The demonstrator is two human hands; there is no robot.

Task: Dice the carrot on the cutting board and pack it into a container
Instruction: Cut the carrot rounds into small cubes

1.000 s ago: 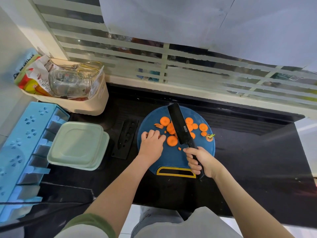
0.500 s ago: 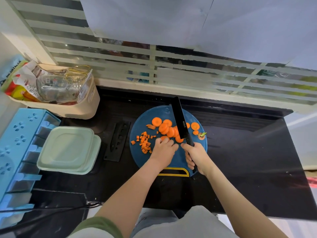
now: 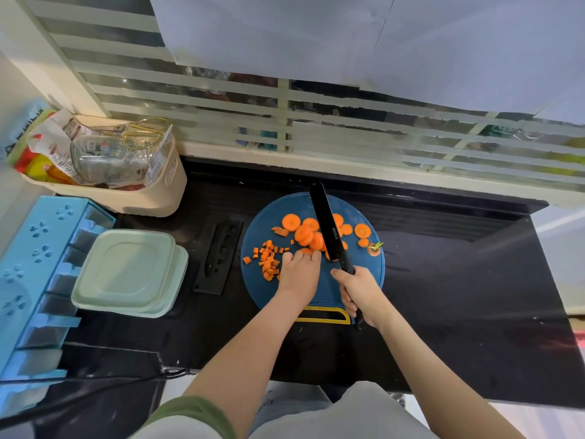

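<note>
Left hand (image 3: 299,274) lies knuckles up on the blue cutting board (image 3: 275,210), fingers bent and their tips holding down carrot slices (image 3: 305,232) just beside the blade; right hand (image 3: 361,291) is wrapped round the handle of a black knife (image 3: 326,223), whose blade slants across the pile of slices. Diced carrot (image 3: 267,259) lies heaped at the board's left, beside the left hand; a pale green lidded container (image 3: 126,270) sits closed on the black counter (image 3: 459,280) further left, a black knife sheath (image 3: 220,256) between it and the board.
</note>
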